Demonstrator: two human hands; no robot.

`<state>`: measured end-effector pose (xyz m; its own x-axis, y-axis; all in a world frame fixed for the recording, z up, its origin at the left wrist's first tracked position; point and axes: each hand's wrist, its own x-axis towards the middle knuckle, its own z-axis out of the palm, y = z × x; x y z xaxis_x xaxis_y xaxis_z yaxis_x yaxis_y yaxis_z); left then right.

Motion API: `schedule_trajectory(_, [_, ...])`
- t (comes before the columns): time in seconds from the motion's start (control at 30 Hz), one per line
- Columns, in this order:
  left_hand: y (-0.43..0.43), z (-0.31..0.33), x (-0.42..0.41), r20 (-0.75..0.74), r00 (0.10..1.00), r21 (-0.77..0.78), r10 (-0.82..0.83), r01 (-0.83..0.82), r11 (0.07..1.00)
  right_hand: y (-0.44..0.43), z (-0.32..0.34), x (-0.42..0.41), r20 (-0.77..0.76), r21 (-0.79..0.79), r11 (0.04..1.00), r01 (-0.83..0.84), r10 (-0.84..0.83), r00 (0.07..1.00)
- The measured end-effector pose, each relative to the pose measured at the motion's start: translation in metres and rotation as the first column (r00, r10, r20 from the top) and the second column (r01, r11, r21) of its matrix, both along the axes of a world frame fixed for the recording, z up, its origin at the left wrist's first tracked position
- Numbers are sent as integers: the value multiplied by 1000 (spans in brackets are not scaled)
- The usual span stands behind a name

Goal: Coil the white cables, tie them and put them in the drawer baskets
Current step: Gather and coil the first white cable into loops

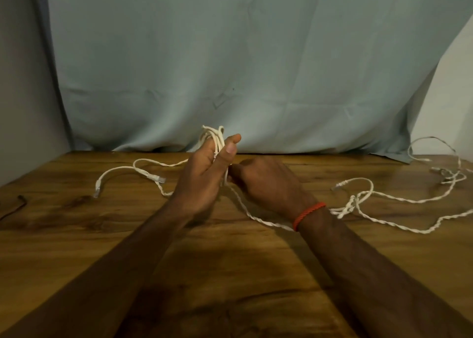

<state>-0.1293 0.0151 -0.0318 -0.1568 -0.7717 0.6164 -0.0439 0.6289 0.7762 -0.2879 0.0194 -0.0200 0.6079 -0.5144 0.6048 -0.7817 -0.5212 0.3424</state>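
White cable coil (pixel 214 136) gripped by left hand (pixel 202 176) fingers, right hand (pixel 268 184) fingers pinching its strand

White cable (pixel 268 222) half-coiled, trailing across table (pixel 230 273)

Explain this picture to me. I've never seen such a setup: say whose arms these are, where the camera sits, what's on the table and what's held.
There is no machine here. A person works with bare hands, and one camera worn on the head looks forward and down, so the arms reach in from below. The left hand holds several loops of white cable upright. The right hand, with a red wrist band, pinches the strand just below them. The rest trails right across the wooden table. More loose cable lies at the left. Blue-grey cloth hangs behind.
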Motion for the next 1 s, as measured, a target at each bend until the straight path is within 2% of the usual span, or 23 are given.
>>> schedule_trajectory(0.07, [1,-3,2,31,998,-53,62,-61,997,1,1,3,26,-1,999,-44,44,999])
schedule_trajectory(0.13, [4,-2,5,162,973,-214,163,-127,969,5,3,4,88,35,996,-80,76,993])
schedule_trajectory(0.23, [6,3,11,380,825,-488,418,-205,848,11,3,6,154,108,983,-151,134,979])
schedule_trajectory(0.4, [1,12,10,432,679,-661,594,-209,720,-10,4,-6,138,192,977,-97,71,988])
schedule_trajectory(0.5, [-3,16,13,423,586,-742,691,-214,636,-18,6,-24,166,185,978,-93,62,984])
schedule_trajectory(0.6, [-9,21,24,435,568,-693,699,-284,663,-23,8,-50,134,129,989,77,-95,986])
schedule_trajectory(0.67, [-11,23,35,383,563,-683,732,-360,635,-25,9,-70,132,114,972,208,-222,966])
schedule_trajectory(0.73, [-12,26,46,286,562,-643,776,-488,590,-26,9,-88,174,60,964,259,-266,948])
schedule_trajectory(0.8, [-12,28,53,216,565,-513,796,-628,585,-25,11,-99,252,55,976,208,-216,943])
schedule_trajectory(0.87, [-15,28,55,179,593,-342,785,-711,615,-21,16,-101,403,163,985,57,-119,907])
schedule_trajectory(0.93, [-20,27,55,146,669,-163,728,-710,685,-17,24,-95,603,156,982,-107,-9,798])
schedule_trajectory(1.0, [-26,26,55,80,749,-29,657,-657,753,-10,34,-86,707,40,980,-196,111,698])
